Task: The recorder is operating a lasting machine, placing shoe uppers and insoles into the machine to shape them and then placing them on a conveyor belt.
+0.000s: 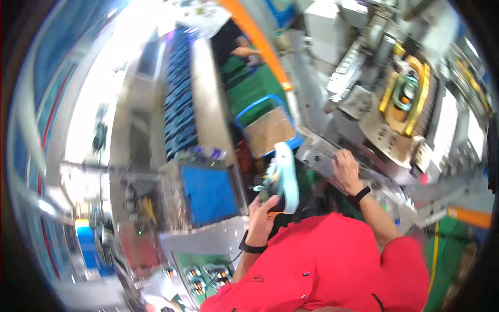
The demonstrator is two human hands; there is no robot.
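My left hand (261, 218) grips a sneaker (286, 179) with a pale mint sole and a darker upper. The shoe is held on edge in front of my body, its sole facing right. My fingers partly cover the upper at the heel or ankle end; which end cannot be told. My right hand (347, 169), with a black band at the wrist, rests by the metal panel (322, 158) along the machine's front edge. Its fingers are slightly bent and apart, with nothing seen in them. Motion blur softens both hands.
At right, a machine holds another shoe (405, 96) between yellow bars (419, 99). A blue-framed chair (267, 130) stands ahead. On the left, a conveyor of dark blue rollers (180, 99) leads to a blue pad (208, 195). Several shoes (217, 275) lie lower left. A co-worker's arm (244, 51) shows beyond.
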